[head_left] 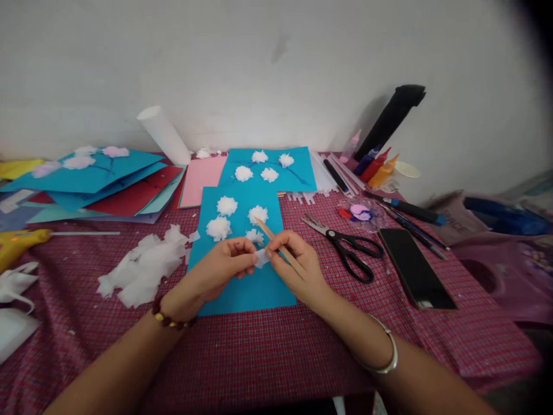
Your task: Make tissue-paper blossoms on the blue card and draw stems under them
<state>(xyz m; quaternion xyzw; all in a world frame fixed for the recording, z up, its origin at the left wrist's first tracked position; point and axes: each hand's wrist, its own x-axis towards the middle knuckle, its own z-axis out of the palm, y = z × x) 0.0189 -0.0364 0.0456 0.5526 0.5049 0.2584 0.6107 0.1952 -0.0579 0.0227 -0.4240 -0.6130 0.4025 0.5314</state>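
Observation:
Between my two hands is a small piece of white tissue paper (261,258). My left hand (224,265) pinches its left edge between thumb and fingers. In my right hand (300,265) lies a pointed wooden stick (276,239), its tip angled up to the left, while the fingertips touch the tissue's right side. Both hands are over a blue sheet (254,300) that carries several fluffy white tissue tufts (227,206). To the left a loose heap of white tissue pieces (147,265) lies on the tablecloth.
Black-handled scissors (345,242) and a phone (415,268) lie to the right. Behind is another blue sheet (298,167) with tufts. Stacked coloured cards (99,178) and a yellow glue gun (26,242) are at left. Paint bottles (382,170) stand near the wall.

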